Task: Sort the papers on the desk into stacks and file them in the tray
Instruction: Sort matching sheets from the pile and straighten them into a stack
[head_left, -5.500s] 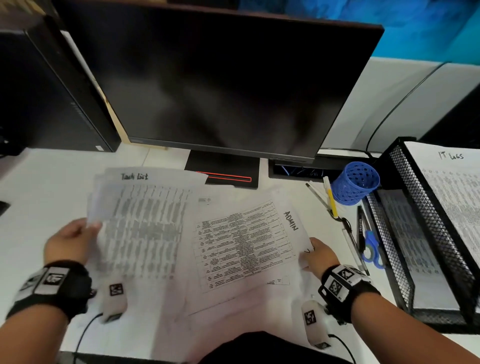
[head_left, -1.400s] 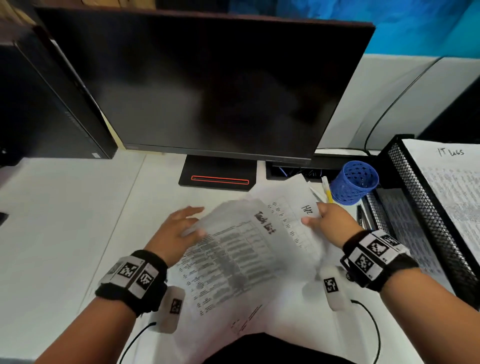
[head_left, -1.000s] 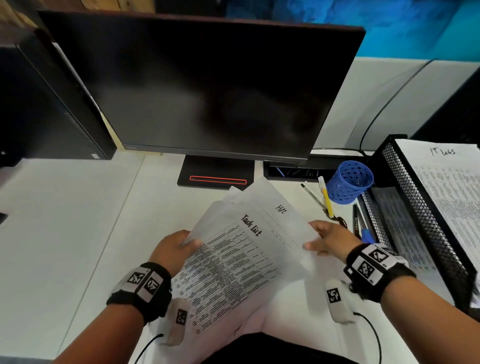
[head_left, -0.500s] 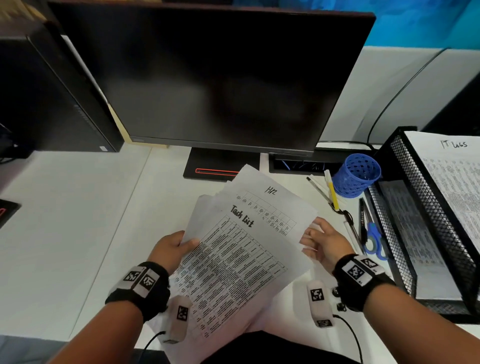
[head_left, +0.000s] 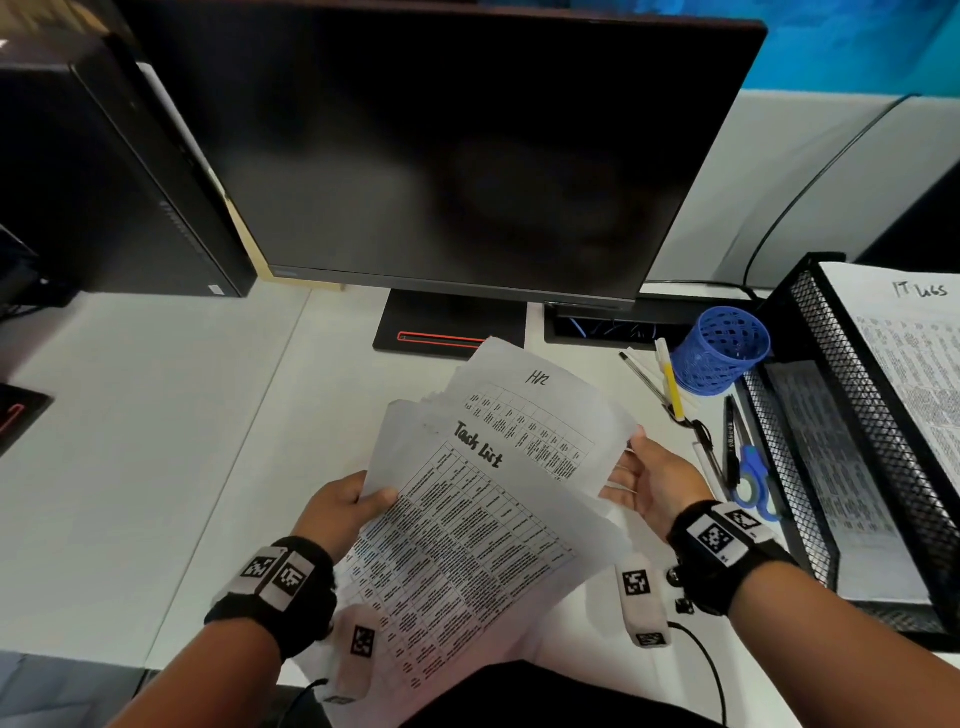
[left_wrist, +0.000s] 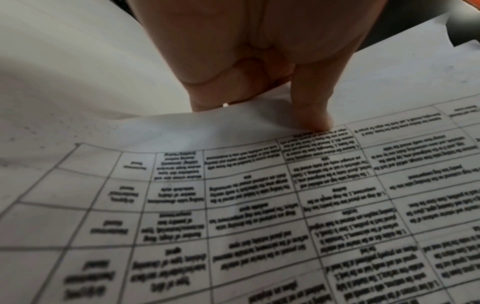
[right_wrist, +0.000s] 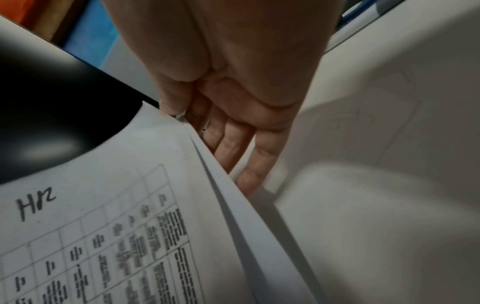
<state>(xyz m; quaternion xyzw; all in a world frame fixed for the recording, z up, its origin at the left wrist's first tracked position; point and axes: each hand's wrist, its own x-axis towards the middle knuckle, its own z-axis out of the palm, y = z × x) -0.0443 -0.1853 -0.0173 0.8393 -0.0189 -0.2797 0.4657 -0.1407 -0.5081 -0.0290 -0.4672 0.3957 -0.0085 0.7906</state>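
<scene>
I hold a fanned stack of printed papers above the white desk (head_left: 156, 441). The "Task list" sheet (head_left: 467, 525) lies on top, and an "HR" sheet (head_left: 535, 410) sticks out behind it. My left hand (head_left: 343, 504) grips the stack's left edge, with the thumb (left_wrist: 311, 107) pressed on the top sheet (left_wrist: 233, 205). My right hand (head_left: 649, 478) lies open against the right edge of the HR sheet (right_wrist: 103, 226), its straight fingers (right_wrist: 233, 144) behind the edge. The black mesh tray (head_left: 831, 364) stands at the right, with an "IT logs" sheet (head_left: 914, 353) on its upper tier.
A dark monitor (head_left: 441, 145) on its base (head_left: 447, 322) stands straight ahead, and a black computer tower (head_left: 104, 171) is at the left. Between the papers and the tray lie a tipped blue pen cup (head_left: 719, 351), pens (head_left: 670, 384) and blue-handled scissors (head_left: 750, 478).
The papers, earlier spread flat on the desk, are now gathered into one fanned stack held up in front of me. My right hand has opened against the stack's right edge.
</scene>
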